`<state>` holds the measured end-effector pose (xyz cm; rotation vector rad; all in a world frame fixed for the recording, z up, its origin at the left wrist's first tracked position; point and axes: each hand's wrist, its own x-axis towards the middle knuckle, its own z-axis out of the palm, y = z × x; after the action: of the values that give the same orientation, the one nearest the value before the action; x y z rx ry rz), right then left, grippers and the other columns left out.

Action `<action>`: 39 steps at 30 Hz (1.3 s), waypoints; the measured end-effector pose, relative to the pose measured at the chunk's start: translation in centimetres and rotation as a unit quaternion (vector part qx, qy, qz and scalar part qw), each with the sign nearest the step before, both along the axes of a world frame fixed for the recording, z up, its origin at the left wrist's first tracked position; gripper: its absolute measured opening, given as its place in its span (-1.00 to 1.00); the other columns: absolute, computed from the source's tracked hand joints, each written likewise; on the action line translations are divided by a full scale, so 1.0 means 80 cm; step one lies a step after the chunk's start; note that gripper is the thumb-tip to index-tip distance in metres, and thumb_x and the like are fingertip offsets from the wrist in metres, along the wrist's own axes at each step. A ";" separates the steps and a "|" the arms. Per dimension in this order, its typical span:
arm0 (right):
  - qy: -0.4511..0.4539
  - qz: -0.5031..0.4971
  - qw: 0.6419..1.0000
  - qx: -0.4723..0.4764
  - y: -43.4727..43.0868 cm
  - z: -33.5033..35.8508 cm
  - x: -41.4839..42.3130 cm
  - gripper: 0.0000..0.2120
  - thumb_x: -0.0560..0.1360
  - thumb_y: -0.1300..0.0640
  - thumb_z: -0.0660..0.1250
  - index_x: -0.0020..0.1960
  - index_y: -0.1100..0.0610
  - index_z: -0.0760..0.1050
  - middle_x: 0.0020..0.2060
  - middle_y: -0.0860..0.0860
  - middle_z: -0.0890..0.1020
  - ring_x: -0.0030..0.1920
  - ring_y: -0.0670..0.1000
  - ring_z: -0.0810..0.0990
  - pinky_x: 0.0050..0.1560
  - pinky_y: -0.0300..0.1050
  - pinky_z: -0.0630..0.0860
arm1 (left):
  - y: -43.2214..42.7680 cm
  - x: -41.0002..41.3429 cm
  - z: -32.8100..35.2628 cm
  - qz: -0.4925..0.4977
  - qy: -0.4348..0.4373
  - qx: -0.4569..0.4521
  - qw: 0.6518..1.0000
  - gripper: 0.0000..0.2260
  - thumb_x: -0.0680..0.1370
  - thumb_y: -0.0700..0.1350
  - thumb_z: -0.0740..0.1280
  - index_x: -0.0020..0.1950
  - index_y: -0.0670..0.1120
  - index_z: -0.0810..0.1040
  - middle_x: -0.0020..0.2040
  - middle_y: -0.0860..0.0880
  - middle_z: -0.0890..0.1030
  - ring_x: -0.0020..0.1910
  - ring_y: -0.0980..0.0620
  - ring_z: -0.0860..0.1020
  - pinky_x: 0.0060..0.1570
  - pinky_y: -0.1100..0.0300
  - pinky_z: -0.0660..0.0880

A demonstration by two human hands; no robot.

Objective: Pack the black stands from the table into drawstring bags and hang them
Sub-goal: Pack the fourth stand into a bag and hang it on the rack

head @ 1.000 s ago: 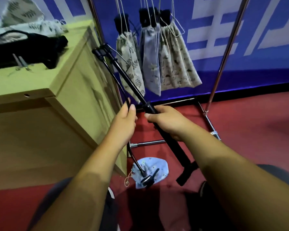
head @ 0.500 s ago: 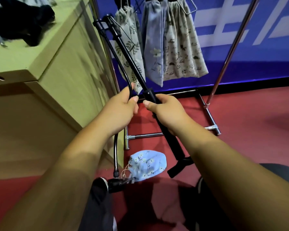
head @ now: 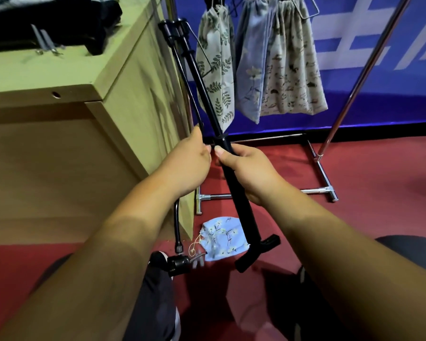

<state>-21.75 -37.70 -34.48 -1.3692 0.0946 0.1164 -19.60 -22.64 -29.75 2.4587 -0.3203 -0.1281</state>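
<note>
Black telescopic metal stand (head: 204, 94) mid-frame: right hand (head: 251, 173) wrapped round thick tube, left hand (head: 190, 166) curled on thin gooseneck, probably folding them parallel to fit blue floral cloth drawstring bag (head: 219, 238), lower centre.

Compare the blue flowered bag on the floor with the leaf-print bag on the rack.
The blue flowered bag lies crumpled on the red floor; the leaf-print bag hangs upright on the rack. The blue flowered bag has white blossoms; the leaf-print bag has green leaves on beige. Both are cloth drawstring bags.
</note>
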 end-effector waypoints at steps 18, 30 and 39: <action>0.031 -0.086 0.995 0.048 -0.007 0.020 0.051 -0.59 0.45 -0.14 0.58 -0.07 0.20 0.60 -0.25 0.22 0.54 -0.23 0.16 0.49 -0.14 0.10 0.42 | -0.005 -0.006 -0.025 -0.111 0.080 0.047 0.989 -0.78 0.73 -0.05 0.21 0.36 -0.06 0.39 0.05 -0.20 0.66 0.08 -0.21 0.61 0.08 0.01 0.52; 0.026 -0.093 0.994 0.045 -0.028 0.022 0.055 -0.40 0.38 -0.28 0.59 -0.01 0.29 0.68 -0.19 0.11 0.63 -0.21 0.08 0.53 -0.10 0.04 0.41 | -0.004 -0.014 -0.061 -0.105 0.276 -0.084 0.952 -0.82 0.78 -0.05 0.15 0.05 -0.04 0.47 -0.26 -0.08 0.68 -0.34 -0.06 0.59 -0.14 -0.07 0.49; 0.017 -0.136 0.988 0.068 -0.045 0.030 0.046 -0.69 0.59 -0.07 0.50 -0.16 0.16 0.70 -0.26 0.13 0.69 -0.26 0.14 0.65 -0.19 0.05 0.57 | -0.025 -0.026 -0.064 -0.108 0.351 -0.053 0.929 -0.81 0.79 -0.06 0.12 0.05 0.01 0.47 -0.12 -0.14 0.69 -0.13 -0.08 0.70 -0.30 0.18 0.41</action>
<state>-18.11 -41.32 -32.11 -1.2060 0.2961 -0.0816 -21.67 -24.65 -34.83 2.0930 -0.2629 -1.0231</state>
